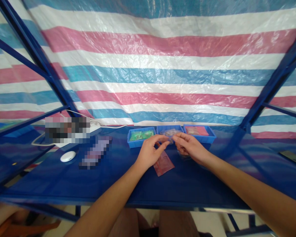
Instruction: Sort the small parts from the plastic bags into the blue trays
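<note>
My left hand (150, 152) reaches in from the left with thumb and forefinger closed towards each other. My right hand (189, 147) is closed in a pinch just beside it. Between the two sets of fingertips is a small see-through piece (171, 141), too small to name. Beneath my left hand a red plastic bag (164, 164) lies flat on the blue table (108, 187), partly covered by the fingers. Some clear plastic shows under my right hand, mostly hidden.
Behind my hands stand three blue bins: one with green packets (141, 135), one with clear packets (169, 132), one with red packets (199, 131). To the left are a white oval object (68, 156), a blurred-out phone-like shape and white cables. A dark flat object (293, 158) lies far right.
</note>
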`<state>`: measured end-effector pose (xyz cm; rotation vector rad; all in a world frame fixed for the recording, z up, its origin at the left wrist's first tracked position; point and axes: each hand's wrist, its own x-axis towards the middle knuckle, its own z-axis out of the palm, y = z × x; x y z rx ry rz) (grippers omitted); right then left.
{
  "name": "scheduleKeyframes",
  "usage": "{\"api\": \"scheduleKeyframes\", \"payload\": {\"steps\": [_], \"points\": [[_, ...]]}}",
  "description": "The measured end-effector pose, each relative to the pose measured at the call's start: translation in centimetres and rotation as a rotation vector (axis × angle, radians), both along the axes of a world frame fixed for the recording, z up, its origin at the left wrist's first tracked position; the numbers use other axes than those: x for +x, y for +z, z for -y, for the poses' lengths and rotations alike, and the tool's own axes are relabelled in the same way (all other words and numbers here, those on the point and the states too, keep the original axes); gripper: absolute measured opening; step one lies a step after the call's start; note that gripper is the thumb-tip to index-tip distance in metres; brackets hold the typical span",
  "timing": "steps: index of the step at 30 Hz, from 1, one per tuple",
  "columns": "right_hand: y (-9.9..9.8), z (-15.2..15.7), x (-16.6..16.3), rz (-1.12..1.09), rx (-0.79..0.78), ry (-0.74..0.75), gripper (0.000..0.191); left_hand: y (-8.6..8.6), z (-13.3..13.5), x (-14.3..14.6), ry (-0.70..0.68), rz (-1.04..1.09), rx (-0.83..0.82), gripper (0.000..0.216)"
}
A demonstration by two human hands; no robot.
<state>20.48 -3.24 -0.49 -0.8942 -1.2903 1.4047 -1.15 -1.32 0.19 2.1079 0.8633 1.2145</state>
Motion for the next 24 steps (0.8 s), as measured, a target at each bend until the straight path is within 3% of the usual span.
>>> {"api": "scheduleKeyframes", "payload": {"steps": [4, 9, 15, 18, 24], "points": [[-0.4, 0.0, -0.1, 0.094, 0.041, 0.037, 0.038, -0.7, -0.3, 0.2, -0.102, 0.073, -0.132, 0.043], [-0.9, -0.4, 0.1, 0.068, 0.008, -0.005, 0.041, -0.8, -0.4, 0.2, -0.057, 0.086, -0.083, 0.057], [-0.9, -0.8, 0.3, 0.017, -0.005, -0.119, 0.044, -0.1, -0.2, -0.1, 0.060, -0.027, 0.149, 0.026], [-0.6, -0.5, 0.2, 0.048, 0.045, -0.131, 0.042, -0.1, -0.1, 0.0, 0.010, -0.058, 0.111, 0.026], [-0.2, 0.2, -0.2, 0.185, 0.099, 0.010, 0.041, -0.2, 0.0, 0.0, -0.042, -0.125, 0.055, 0.030]]}}
